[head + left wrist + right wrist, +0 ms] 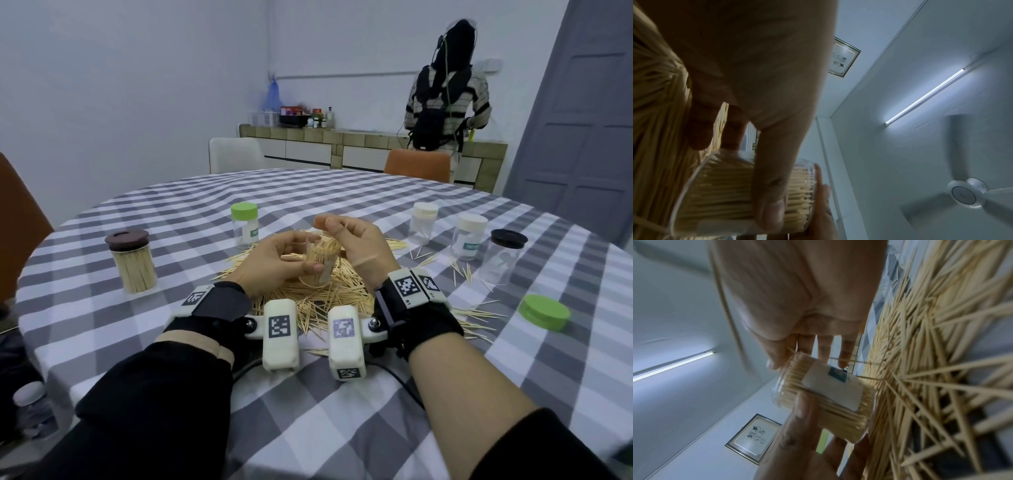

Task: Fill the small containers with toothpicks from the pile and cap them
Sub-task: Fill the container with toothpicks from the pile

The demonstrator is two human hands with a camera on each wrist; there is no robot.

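My left hand point(274, 260) grips a clear container point(318, 263) packed with upright toothpicks, holding it just above the toothpick pile point(329, 298). Its thumb point(772, 178) lies across the container point(729, 186) wall. My right hand point(356, 240) hovers at the container's open mouth, fingers curled, pinching a few toothpicks point(346, 228). In the right wrist view the fingertips point(844, 356) touch the rim of the container point(830, 395), which bears a white label. The pile point(931, 353) spreads below. The container has no cap on it.
On the checked tablecloth point(308, 411) stand a brown-lidded full jar point(132, 260), a green-capped container point(244, 224), two white-capped containers point(424, 222) point(471, 240) and a black-lidded jar point(503, 257). A loose green lid point(544, 311) lies right. A person point(445, 92) stands at the far counter.
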